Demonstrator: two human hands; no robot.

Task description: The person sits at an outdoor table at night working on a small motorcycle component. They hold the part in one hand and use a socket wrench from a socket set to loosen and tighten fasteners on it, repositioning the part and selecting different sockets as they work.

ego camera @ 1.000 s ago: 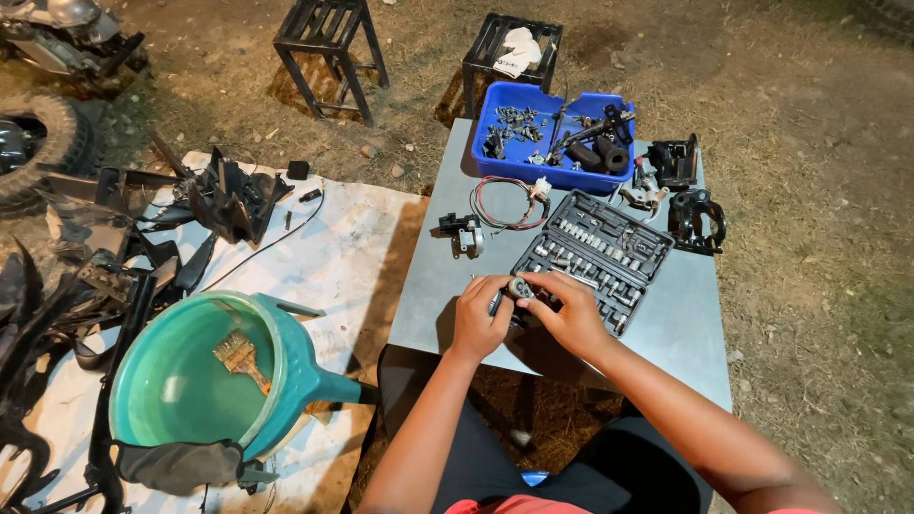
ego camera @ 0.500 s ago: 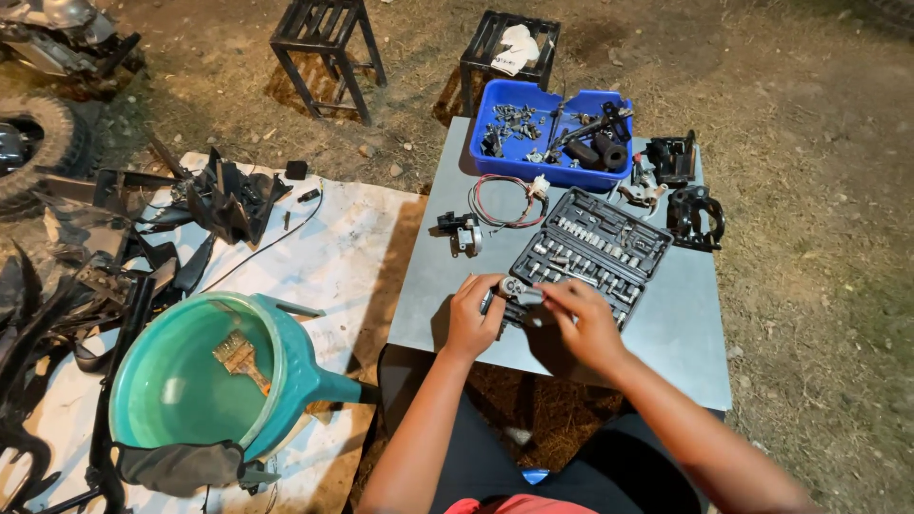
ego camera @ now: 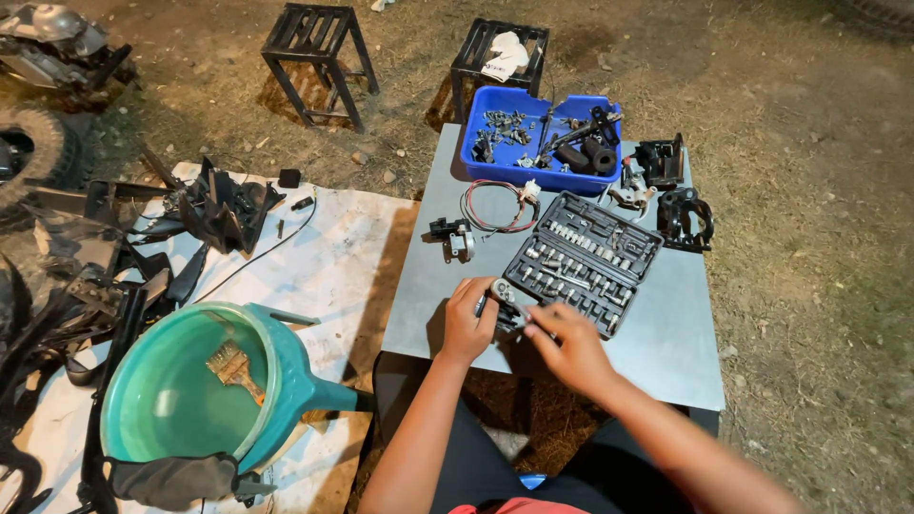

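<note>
Centrally, a flat grey metal table [ego camera: 657, 333] bears an open black socket-set case [ego camera: 583, 262]; below it, left hand [ego camera: 468, 322] curled around a small metal ratchet tool [ego camera: 505, 295], right hand [ego camera: 569, 347] pinching its end.

The left hand [ego camera: 468, 324] closes around a small metal tool [ego camera: 503, 293] at the near edge of the grey table [ego camera: 666, 333]. The right hand [ego camera: 571, 347] is just beside it, and its fingers [ego camera: 539, 314] touch the same tool from the right. Directly beyond the grip lies an open black socket set case [ego camera: 583, 261]. Further beyond are a coiled red wire [ego camera: 495, 205] and a blue tray [ego camera: 495, 157] with metal parts. Far left of the grip, a green basin [ego camera: 276, 381] holds a brush [ego camera: 233, 366].
</note>
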